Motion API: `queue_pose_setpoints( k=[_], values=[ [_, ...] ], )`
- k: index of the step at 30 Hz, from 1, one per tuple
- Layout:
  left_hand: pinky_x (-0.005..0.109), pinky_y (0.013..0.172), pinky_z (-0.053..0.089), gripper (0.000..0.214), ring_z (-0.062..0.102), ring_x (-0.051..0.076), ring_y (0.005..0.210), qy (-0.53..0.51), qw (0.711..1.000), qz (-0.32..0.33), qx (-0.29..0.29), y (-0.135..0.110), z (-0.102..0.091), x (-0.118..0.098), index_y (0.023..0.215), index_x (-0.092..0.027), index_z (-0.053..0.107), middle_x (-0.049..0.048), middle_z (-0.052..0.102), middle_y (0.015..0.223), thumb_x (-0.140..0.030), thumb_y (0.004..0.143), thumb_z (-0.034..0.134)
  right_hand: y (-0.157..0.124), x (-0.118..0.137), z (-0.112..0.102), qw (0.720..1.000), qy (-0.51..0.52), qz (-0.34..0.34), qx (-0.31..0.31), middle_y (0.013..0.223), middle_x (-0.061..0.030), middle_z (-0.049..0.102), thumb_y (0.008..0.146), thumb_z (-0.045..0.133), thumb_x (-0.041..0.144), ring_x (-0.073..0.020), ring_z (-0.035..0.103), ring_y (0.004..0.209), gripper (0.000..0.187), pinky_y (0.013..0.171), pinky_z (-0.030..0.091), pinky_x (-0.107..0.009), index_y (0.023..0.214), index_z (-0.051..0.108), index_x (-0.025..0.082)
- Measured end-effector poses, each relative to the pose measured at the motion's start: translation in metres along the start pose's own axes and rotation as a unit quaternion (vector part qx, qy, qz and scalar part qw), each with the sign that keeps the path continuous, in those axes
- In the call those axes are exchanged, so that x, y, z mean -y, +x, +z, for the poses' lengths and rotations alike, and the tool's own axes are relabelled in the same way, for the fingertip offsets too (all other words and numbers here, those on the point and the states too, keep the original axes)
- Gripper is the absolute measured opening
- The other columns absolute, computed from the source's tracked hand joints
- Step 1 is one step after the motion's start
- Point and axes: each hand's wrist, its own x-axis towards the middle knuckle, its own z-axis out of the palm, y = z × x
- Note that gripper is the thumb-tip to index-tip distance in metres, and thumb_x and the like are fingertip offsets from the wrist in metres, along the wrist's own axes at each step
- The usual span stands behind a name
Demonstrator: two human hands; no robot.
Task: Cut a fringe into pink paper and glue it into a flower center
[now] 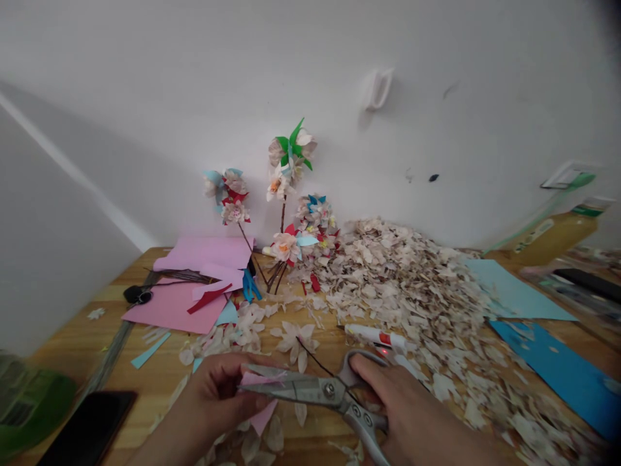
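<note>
My left hand pinches a small piece of pink paper low in the middle of the view. Around that paper lie the parted blades of metal scissors, and my right hand has its fingers through the handles. Just behind the scissors a pale petal flower rests on the table with a thin dark twig across it. A white glue gun with a red light lies beyond my right hand.
Finished flowers on twigs lean at the wall. A large heap of dried petals covers the right-centre. Pink sheets lie left, blue sheets right. A phone and green bottle are front left; a yellowish bottle is right.
</note>
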Motion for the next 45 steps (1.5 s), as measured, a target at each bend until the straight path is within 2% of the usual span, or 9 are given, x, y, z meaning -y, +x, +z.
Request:
queue_pose_setpoints(
  k=[3, 8, 11, 18, 23, 27, 33, 39, 45],
  values=[
    [0.016, 0.068, 0.046, 0.021, 0.063, 0.015, 0.079, -0.001, 1.0, -0.011, -0.005, -0.0002, -0.0009, 0.0015, 0.079, -0.024, 0.074, 0.003, 0.072, 0.086, -0.033, 0.061, 0.078, 0.0002, -0.0013, 0.0017, 1.0, -0.008, 0.001, -0.008, 0.077, 0.0022, 0.056, 0.056, 0.065, 0.019, -0.0181, 0.05, 0.068, 0.031, 0.057, 0.034, -0.024, 0.079, 0.044, 0.024],
    [0.016, 0.068, 0.045, 0.02, 0.062, 0.015, 0.078, -0.001, 1.0, -0.013, -0.01, 0.0016, -0.0024, 0.0055, 0.077, -0.023, 0.074, 0.0036, 0.072, 0.084, -0.033, 0.06, 0.078, 0.0007, -0.0005, 0.0037, 1.0, -0.005, -0.004, -0.018, 0.083, 0.0007, 0.058, 0.058, 0.064, 0.021, -0.0196, 0.051, 0.075, 0.029, 0.059, 0.035, -0.024, 0.079, 0.044, 0.024],
    [0.015, 0.067, 0.045, 0.02, 0.062, 0.014, 0.076, -0.006, 1.0, -0.012, -0.008, 0.0027, -0.003, 0.0059, 0.078, -0.023, 0.074, 0.0027, 0.072, 0.081, -0.031, 0.06, 0.078, 0.0013, 0.0004, 0.0022, 1.0, -0.011, -0.006, -0.008, 0.079, 0.0014, 0.058, 0.06, 0.063, 0.021, -0.0192, 0.051, 0.071, 0.026, 0.058, 0.035, -0.024, 0.077, 0.044, 0.025],
    [0.017, 0.068, 0.048, 0.017, 0.065, 0.016, 0.078, -0.02, 1.0, -0.009, 0.001, 0.0024, -0.0029, 0.0029, 0.076, -0.024, 0.074, 0.0023, 0.073, 0.084, -0.025, 0.059, 0.078, -0.0013, 0.0011, -0.0037, 0.999, 0.025, -0.022, 0.019, 0.098, -0.0031, 0.058, 0.057, 0.065, 0.02, -0.0234, 0.053, 0.089, 0.039, 0.078, 0.039, -0.033, 0.092, 0.048, 0.024],
    [0.015, 0.063, 0.048, 0.013, 0.065, 0.015, 0.076, -0.013, 1.0, -0.01, -0.004, 0.0019, -0.0013, 0.0002, 0.074, -0.023, 0.074, 0.0029, 0.073, 0.085, -0.022, 0.061, 0.077, -0.0021, 0.0026, -0.0035, 0.999, 0.026, -0.018, 0.014, 0.098, -0.0019, 0.058, 0.057, 0.064, 0.02, -0.0236, 0.055, 0.088, 0.038, 0.079, 0.039, -0.033, 0.092, 0.049, 0.025],
    [0.016, 0.069, 0.048, 0.014, 0.065, 0.015, 0.079, -0.007, 1.0, 0.002, 0.003, 0.0032, -0.0017, 0.0016, 0.075, -0.024, 0.074, 0.0018, 0.073, 0.086, -0.021, 0.061, 0.076, -0.0009, 0.0034, -0.0037, 0.999, 0.026, -0.01, 0.021, 0.1, -0.0028, 0.058, 0.056, 0.065, 0.019, -0.0246, 0.054, 0.091, 0.039, 0.08, 0.039, -0.033, 0.092, 0.049, 0.024],
    [0.017, 0.071, 0.048, 0.014, 0.065, 0.016, 0.081, -0.011, 1.0, -0.001, 0.001, 0.0031, -0.0004, 0.0015, 0.075, -0.023, 0.074, 0.0025, 0.073, 0.086, -0.019, 0.061, 0.074, -0.0011, 0.0021, -0.0029, 0.999, 0.025, -0.013, 0.024, 0.098, -0.0041, 0.059, 0.06, 0.058, 0.019, -0.0239, 0.054, 0.087, 0.031, 0.074, 0.04, -0.032, 0.09, 0.049, 0.023],
    [0.017, 0.069, 0.048, 0.019, 0.065, 0.016, 0.08, -0.004, 1.0, 0.006, 0.016, 0.0043, -0.0048, 0.0054, 0.079, -0.024, 0.074, 0.0016, 0.073, 0.086, -0.019, 0.061, 0.074, -0.0006, -0.0015, 0.0016, 1.0, 0.017, -0.008, 0.016, 0.094, -0.0016, 0.058, 0.053, 0.062, 0.017, -0.0225, 0.053, 0.083, 0.037, 0.072, 0.037, -0.03, 0.087, 0.047, 0.024],
    [0.015, 0.066, 0.046, 0.018, 0.063, 0.013, 0.074, -0.012, 1.0, 0.003, 0.001, 0.003, -0.0054, 0.0074, 0.079, -0.024, 0.074, 0.0012, 0.072, 0.084, -0.026, 0.061, 0.076, 0.0015, -0.0023, 0.0027, 1.0, 0.01, -0.022, 0.007, 0.079, 0.0017, 0.057, 0.056, 0.061, 0.017, -0.0192, 0.05, 0.071, 0.031, 0.064, 0.034, -0.027, 0.081, 0.044, 0.024]
  ],
)
